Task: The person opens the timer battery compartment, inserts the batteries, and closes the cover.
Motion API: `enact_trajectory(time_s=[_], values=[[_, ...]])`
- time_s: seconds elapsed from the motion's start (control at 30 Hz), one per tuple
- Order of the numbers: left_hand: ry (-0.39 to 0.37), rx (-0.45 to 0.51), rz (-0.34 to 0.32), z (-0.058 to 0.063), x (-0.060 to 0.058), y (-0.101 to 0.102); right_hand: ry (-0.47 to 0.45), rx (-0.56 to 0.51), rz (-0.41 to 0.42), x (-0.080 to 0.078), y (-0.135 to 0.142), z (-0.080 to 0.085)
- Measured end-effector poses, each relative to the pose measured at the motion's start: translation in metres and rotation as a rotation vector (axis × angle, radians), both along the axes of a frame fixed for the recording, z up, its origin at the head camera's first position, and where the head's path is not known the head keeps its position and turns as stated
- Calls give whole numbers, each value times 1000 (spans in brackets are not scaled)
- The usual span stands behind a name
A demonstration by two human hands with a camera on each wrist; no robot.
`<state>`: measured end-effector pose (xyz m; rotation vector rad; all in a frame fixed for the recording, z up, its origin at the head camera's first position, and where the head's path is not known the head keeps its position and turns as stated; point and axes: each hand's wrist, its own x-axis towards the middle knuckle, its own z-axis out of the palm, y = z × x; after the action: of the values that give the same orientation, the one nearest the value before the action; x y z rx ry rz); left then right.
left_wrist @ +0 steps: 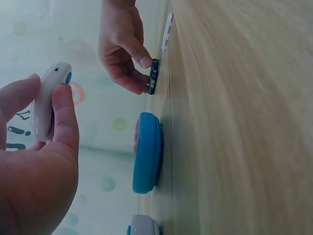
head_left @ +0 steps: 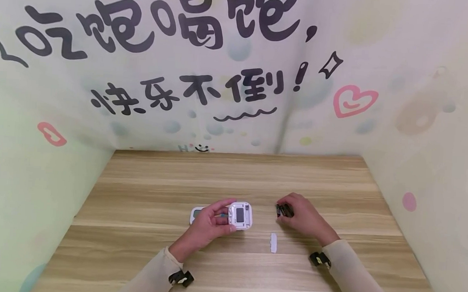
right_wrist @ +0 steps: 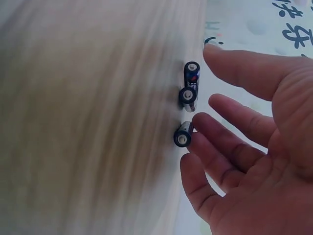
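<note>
You can count three batteries [right_wrist: 188, 95], three devices [head_left: 240, 214], one white strip [head_left: 273, 243], two wrist cameras [head_left: 176, 277], two sleeves [head_left: 355, 274] and one tabletop [head_left: 111, 245].

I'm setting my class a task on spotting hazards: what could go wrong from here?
1. The batteries are round and loose beside the right hand, so a nudge might send one rolling across the table.
2. The small white piece lies loose between the hands; a sleeve or hand could perhaps brush it away.
3. The left hand holds the white device above the table by its edges, so it might slip and drop.
</note>
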<state>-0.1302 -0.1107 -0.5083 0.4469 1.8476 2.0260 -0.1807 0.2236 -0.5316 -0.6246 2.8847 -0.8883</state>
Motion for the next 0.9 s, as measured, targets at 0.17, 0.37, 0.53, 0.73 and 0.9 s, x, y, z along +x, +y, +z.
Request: enact_trajectory(time_s=[0.17,0.37,0.53,0.73,0.9], values=[[-1,-1,-3,1,-1,0,-8,25,12,-2,1,-3],[3,15,-13,1,-2,1,-18,74,35,-3,1,-4],[8,11,-5,0,-3,1,-27,65,38,-4,0,-1],[6,10,-8,1,-2,1,-19,71,45,-8,0,-1],[2,14,-13,1,-3,1,-7,80,47,-8,1,-1]])
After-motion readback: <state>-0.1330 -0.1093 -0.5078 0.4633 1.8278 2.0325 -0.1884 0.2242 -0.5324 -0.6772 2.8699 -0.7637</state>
